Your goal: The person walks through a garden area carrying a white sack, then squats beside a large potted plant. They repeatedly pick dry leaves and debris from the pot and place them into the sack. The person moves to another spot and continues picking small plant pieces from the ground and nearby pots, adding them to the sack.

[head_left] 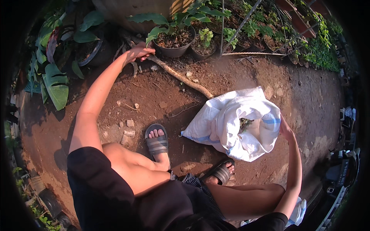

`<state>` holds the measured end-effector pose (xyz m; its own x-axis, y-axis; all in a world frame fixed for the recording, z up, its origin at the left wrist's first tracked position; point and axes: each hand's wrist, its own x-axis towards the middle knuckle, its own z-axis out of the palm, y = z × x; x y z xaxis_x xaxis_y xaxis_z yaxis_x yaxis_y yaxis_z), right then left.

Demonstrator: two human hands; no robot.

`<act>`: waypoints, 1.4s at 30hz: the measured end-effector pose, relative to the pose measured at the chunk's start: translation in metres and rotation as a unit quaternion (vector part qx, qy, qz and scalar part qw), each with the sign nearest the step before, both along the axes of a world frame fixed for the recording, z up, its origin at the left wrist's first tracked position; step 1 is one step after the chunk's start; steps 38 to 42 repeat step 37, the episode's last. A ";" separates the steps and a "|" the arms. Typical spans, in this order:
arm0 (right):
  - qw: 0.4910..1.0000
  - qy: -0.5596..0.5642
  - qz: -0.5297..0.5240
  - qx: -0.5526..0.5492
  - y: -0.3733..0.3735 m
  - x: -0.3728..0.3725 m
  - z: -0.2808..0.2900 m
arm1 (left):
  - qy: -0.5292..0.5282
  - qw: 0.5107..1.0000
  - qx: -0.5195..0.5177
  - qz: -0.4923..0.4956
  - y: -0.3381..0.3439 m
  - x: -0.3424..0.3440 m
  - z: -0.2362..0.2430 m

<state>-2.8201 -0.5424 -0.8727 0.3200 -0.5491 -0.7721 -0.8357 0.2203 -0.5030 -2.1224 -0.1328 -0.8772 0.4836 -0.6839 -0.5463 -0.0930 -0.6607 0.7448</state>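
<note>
My left hand reaches out to the far left, its fingers curled down over a long bare branch beside a black plant pot. Whether it grips the branch or something small there is hidden. A white woven sack with blue stripes stands on the soil to the right, its mouth open and rolled outward. Some green plant matter shows inside it. At the sack's right side my right hand holds its edge, with the fingertips hidden behind the fabric.
Potted plants line the far side, next to a metal frame. A broad-leaved plant grows at the far left. Stones lie near my sandalled feet. A motorcycle stands at the right edge. More white sacking lies behind my right arm.
</note>
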 end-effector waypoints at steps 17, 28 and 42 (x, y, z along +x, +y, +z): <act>0.985 -0.136 0.088 0.062 0.017 0.023 -0.013 | 0.112 0.882 -0.119 -0.441 -0.110 -0.374 0.153; 0.985 -0.122 0.101 0.069 0.009 0.017 -0.026 | -0.136 0.858 -0.286 -0.404 -0.153 -0.430 0.103; 0.964 -0.156 0.125 0.177 -0.013 0.057 -0.063 | -0.125 0.891 -0.259 -0.351 -0.151 -0.389 0.116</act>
